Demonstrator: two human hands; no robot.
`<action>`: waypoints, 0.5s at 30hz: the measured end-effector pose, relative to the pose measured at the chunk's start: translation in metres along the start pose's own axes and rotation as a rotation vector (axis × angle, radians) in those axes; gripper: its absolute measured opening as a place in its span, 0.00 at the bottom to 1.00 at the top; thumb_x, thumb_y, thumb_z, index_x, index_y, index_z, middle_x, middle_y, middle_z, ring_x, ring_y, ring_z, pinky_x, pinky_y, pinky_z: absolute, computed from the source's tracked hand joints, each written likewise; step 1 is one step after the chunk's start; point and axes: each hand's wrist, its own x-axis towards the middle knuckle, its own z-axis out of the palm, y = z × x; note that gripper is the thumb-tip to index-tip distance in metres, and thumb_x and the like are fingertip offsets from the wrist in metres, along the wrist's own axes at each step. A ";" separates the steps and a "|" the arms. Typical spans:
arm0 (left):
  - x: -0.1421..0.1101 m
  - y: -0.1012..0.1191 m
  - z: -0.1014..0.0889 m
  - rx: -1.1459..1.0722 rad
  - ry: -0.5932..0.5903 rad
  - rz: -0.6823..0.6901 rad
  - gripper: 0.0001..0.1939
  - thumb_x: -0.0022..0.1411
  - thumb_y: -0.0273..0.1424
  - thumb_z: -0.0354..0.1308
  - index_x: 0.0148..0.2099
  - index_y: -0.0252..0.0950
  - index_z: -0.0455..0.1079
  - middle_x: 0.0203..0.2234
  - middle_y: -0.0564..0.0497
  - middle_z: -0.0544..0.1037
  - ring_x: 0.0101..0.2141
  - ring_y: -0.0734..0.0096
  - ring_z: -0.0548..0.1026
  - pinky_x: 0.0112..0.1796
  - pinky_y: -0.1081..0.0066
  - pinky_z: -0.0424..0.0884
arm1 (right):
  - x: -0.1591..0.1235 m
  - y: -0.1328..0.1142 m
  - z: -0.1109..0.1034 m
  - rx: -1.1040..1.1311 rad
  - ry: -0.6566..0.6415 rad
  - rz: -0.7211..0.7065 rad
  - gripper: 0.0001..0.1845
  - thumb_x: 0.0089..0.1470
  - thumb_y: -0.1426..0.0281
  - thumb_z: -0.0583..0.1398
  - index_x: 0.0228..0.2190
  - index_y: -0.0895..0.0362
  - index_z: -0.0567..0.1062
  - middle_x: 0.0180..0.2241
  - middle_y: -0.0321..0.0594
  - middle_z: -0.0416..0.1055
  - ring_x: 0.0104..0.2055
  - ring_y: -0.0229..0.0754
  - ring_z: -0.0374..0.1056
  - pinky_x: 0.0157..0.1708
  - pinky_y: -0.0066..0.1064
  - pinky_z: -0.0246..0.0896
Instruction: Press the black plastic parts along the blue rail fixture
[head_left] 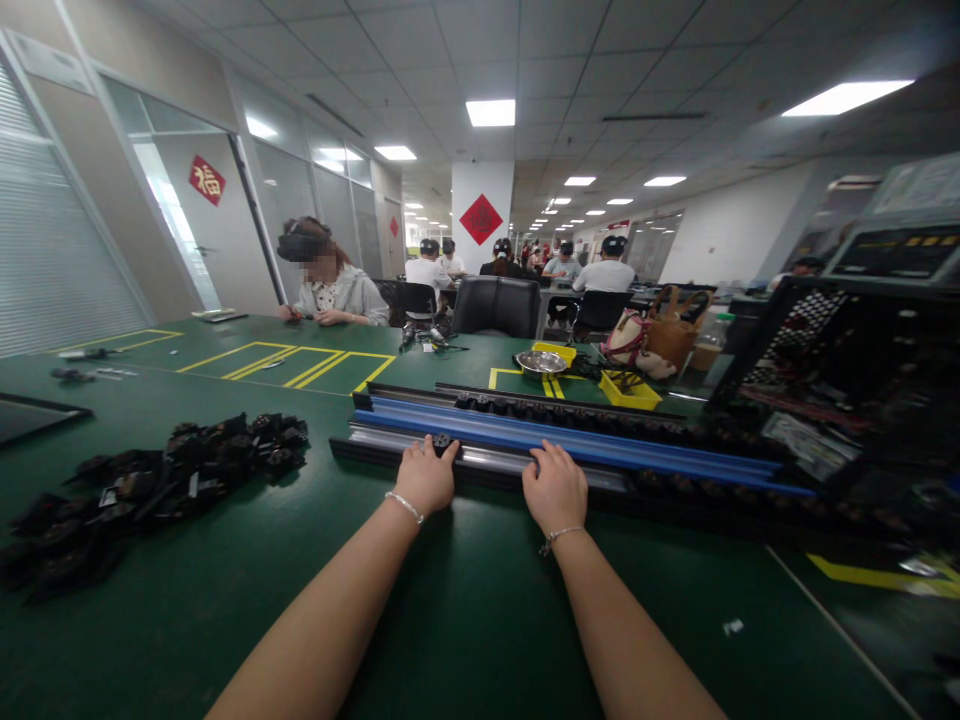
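Observation:
My left hand (426, 478) is at the near long black rail (487, 462), its thumb and a finger on either side of a small round black part (442, 441) in the channel. Farther right on the same rail is my right hand (553, 488), its fingers bent over the near wall into the shiny channel; the fingertips are partly hidden. Just behind this rail runs a long blue strip (540, 430). More small black parts (517, 404) stand in a row behind the blue strip.
A heap of black parts (202, 460) lies on the green table (465, 620) at the left. Behind the rails are a metal bowl (541, 363) and a yellow tray (628, 390). A dark perforated case (814, 340) stands at right. A person (337, 285) sits across the table.

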 end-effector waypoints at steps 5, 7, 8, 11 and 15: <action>0.000 -0.001 -0.001 -0.007 -0.003 -0.003 0.36 0.57 0.34 0.50 0.66 0.44 0.44 0.62 0.36 0.52 0.59 0.42 0.56 0.53 0.52 0.55 | 0.000 0.000 0.000 0.003 0.008 -0.005 0.19 0.53 0.70 0.50 0.43 0.57 0.75 0.54 0.42 0.66 0.57 0.47 0.57 0.55 0.39 0.48; 0.001 -0.002 0.000 -0.017 0.004 -0.008 0.36 0.56 0.34 0.50 0.66 0.45 0.45 0.63 0.37 0.52 0.59 0.43 0.56 0.53 0.51 0.54 | 0.000 0.001 0.000 0.003 0.009 -0.007 0.19 0.53 0.70 0.50 0.42 0.58 0.75 0.53 0.43 0.66 0.57 0.47 0.57 0.55 0.39 0.48; 0.001 -0.002 0.000 -0.020 0.008 -0.011 0.36 0.56 0.34 0.50 0.66 0.45 0.45 0.63 0.38 0.52 0.59 0.43 0.56 0.53 0.51 0.54 | 0.000 0.000 0.000 0.002 0.008 -0.007 0.19 0.53 0.70 0.50 0.42 0.58 0.75 0.53 0.43 0.66 0.57 0.47 0.57 0.55 0.39 0.49; 0.001 -0.003 0.001 -0.020 0.010 -0.015 0.35 0.56 0.34 0.50 0.66 0.45 0.46 0.62 0.37 0.52 0.59 0.44 0.56 0.52 0.51 0.55 | 0.000 0.000 0.000 -0.003 0.006 -0.004 0.19 0.53 0.70 0.50 0.42 0.58 0.75 0.53 0.43 0.67 0.57 0.47 0.58 0.55 0.39 0.49; 0.001 -0.004 0.000 -0.010 0.007 -0.009 0.35 0.56 0.34 0.50 0.66 0.45 0.45 0.62 0.36 0.53 0.58 0.44 0.57 0.52 0.52 0.55 | 0.000 0.000 0.000 -0.005 0.007 0.000 0.20 0.53 0.70 0.49 0.43 0.57 0.75 0.53 0.42 0.66 0.57 0.47 0.58 0.55 0.39 0.49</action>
